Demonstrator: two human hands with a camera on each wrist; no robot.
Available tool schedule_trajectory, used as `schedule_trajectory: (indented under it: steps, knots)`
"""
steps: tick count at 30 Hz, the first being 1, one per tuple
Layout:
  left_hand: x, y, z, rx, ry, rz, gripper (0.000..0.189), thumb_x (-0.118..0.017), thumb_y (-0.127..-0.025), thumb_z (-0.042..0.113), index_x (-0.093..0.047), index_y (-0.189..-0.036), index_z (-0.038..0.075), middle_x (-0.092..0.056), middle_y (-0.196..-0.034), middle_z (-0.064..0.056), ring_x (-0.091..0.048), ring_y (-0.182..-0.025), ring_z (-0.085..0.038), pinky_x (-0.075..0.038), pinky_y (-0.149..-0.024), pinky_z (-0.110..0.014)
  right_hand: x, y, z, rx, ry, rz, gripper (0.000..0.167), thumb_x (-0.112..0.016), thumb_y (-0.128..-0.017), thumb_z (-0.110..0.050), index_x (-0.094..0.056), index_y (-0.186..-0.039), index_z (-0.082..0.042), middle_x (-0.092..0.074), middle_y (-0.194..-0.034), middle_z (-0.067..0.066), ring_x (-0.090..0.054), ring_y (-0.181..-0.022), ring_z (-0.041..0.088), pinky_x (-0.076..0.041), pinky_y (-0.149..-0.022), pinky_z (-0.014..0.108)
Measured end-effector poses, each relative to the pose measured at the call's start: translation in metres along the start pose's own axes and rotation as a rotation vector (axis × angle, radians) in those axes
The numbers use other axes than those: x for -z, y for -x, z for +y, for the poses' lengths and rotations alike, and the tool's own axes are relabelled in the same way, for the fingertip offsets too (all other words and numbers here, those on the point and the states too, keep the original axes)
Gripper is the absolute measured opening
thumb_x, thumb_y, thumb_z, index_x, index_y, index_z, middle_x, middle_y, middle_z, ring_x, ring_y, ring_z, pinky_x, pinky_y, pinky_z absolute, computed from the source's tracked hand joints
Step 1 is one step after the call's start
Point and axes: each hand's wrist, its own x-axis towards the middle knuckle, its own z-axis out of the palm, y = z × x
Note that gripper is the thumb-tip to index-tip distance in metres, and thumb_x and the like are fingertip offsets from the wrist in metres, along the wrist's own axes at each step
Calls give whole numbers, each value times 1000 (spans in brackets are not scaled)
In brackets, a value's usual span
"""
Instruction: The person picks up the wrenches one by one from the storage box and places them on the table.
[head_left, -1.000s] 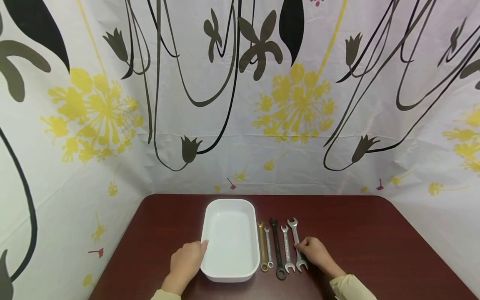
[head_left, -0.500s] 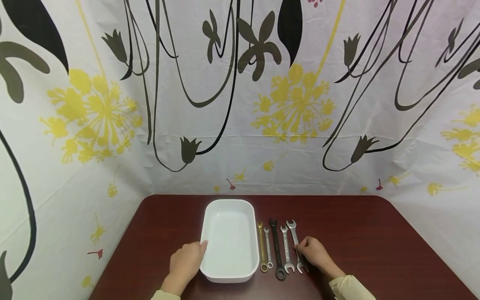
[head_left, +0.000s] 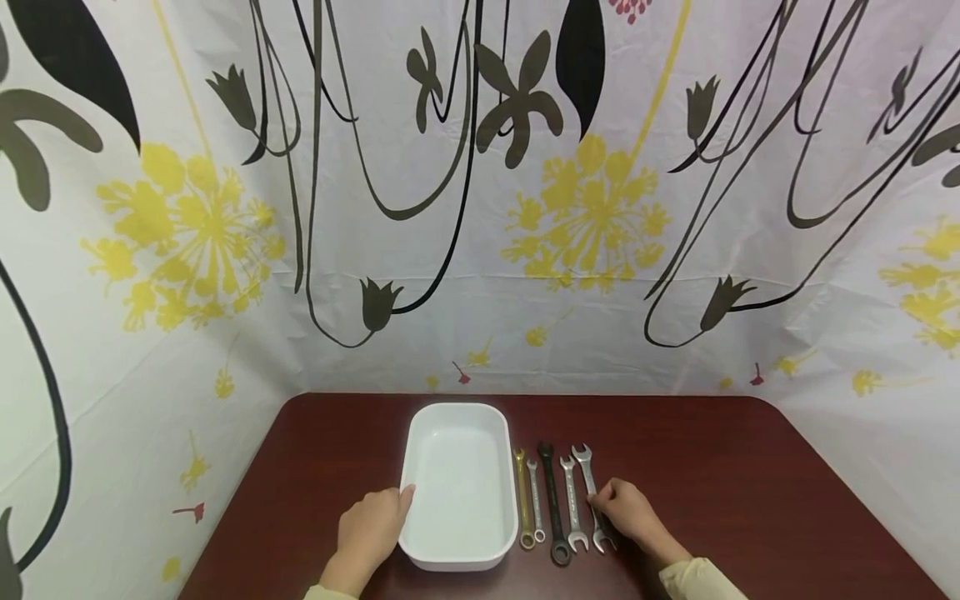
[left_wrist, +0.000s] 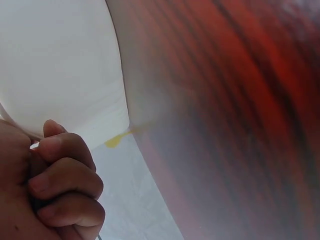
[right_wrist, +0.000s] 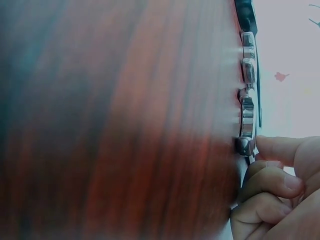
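Note:
My left hand [head_left: 367, 533] grips the left rim of a white rectangular tray [head_left: 459, 492], thumb over the edge. In the left wrist view its fingers [left_wrist: 70, 175] are curled under the tray's rim. My right hand [head_left: 630, 510] pinches the shank of a silver double open-end wrench [head_left: 588, 479], the rightmost in a row beside the tray. Leftward from it lie another silver open-end wrench [head_left: 572, 500], a long black combination wrench [head_left: 552, 496], a small silver combination wrench [head_left: 536, 498] and a gold-coloured combination wrench [head_left: 523, 496]. In the right wrist view, the wrench ends [right_wrist: 247, 115] show edge-on.
Everything rests on a dark red-brown wooden table [head_left: 735, 475] with rounded far corners. Behind it and along both sides hangs a white cloth [head_left: 480, 333] printed with flowers and stems. The gold-coloured wrench lies close along the tray's right side.
The scene sits slightly lower in the head view. Both hands keep their places on the tray and the rightmost wrench.

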Motion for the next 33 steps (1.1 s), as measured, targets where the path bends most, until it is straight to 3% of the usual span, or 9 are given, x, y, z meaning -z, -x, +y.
schedule_trajectory:
  steps: [12, 20, 33]
  knots:
    - [2, -2, 0, -6, 18, 2, 46, -42, -101, 41, -50, -64, 15, -44, -54, 0, -43, -50, -16, -33, -47, -34, 2, 0, 0, -4, -78, -3, 26, -72, -81, -16, -53, -67, -5, -49, -61, 1, -45, -56, 13, -36, -52, 26]
    - [3, -3, -3, -8, 36, -17, 49, -37, -102, 45, -49, -64, 16, -44, -55, 1, -44, -51, -16, -34, -48, -34, 8, 2, -1, -51, -157, -52, 24, -70, -84, -14, -53, -70, -4, -45, -59, -3, -41, -52, 9, -34, -47, 23]
    - [3, -4, -8, -35, 54, -23, 46, -39, -102, 43, -45, -64, 17, -38, -54, 4, -39, -50, -14, -30, -48, -31, 21, 11, 17, -69, -267, -99, 23, -67, -88, -17, -55, -76, -2, -45, -59, -3, -41, -50, 7, -36, -48, 22]
